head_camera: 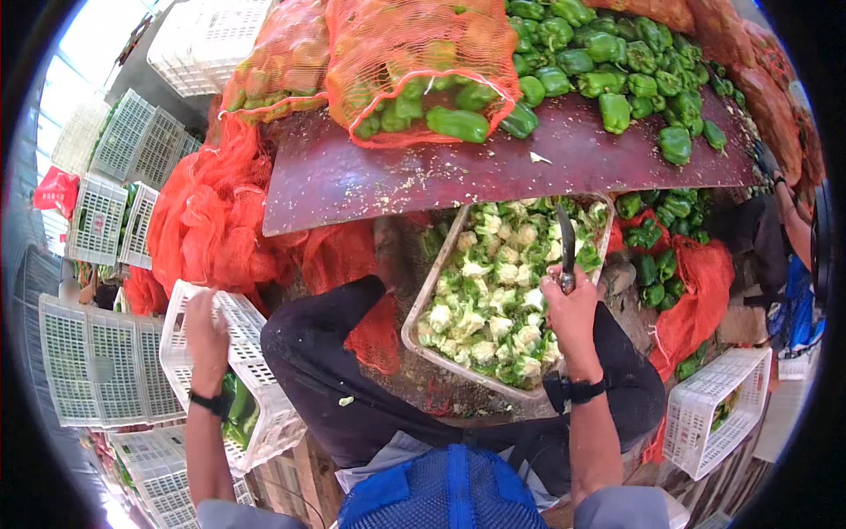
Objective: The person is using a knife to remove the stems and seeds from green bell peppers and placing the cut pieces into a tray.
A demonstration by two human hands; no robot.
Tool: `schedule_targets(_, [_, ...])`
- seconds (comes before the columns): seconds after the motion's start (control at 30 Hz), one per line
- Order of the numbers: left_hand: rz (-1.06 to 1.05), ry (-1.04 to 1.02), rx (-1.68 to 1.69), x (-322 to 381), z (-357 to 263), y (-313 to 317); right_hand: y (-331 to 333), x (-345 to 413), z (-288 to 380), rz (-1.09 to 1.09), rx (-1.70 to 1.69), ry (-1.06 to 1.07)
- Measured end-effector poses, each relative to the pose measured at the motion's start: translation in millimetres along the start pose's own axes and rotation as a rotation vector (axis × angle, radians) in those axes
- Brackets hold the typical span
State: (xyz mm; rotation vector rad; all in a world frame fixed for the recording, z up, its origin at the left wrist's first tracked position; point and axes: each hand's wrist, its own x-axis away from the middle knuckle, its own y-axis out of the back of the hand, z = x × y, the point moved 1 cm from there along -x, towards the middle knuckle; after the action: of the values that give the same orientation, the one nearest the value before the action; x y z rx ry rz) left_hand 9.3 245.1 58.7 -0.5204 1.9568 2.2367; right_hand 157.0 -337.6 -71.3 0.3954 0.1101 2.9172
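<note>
My right hand [570, 316] is closed around the handle of a knife [567, 241]. Its dark, curved blade points away from me, above a shallow tray [423, 295] full of cut-off pepper cores with pale seeds and green stems. Slightly blurred, my left hand [208, 334] is at a white plastic crate [274, 390] beside my left knee. Green peppers [239, 413] lie in that crate, partly hidden by my wrist. Whether my left fingers touch the crate or hold something cannot be told.
A dark red board [396, 175] spans the front, bearing a pile of green bell peppers [634, 73] and an orange mesh sack [423, 59] of peppers. Empty red mesh bags [205, 211] heap at left. Stacked crates [106, 370] stand farther left. Another person's gloved hand [767, 159] shows at right.
</note>
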Motion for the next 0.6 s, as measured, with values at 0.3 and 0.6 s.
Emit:
schedule_targets(0.3, [-0.028,-0.649,0.228,-237,-303,-100,1,64,-59,0.088,0.168,-0.238])
schedule_targets(0.6, [-0.019,-0.494,0.242,-320,-409,-197,-4,86,-90,0.114,0.166,-0.37])
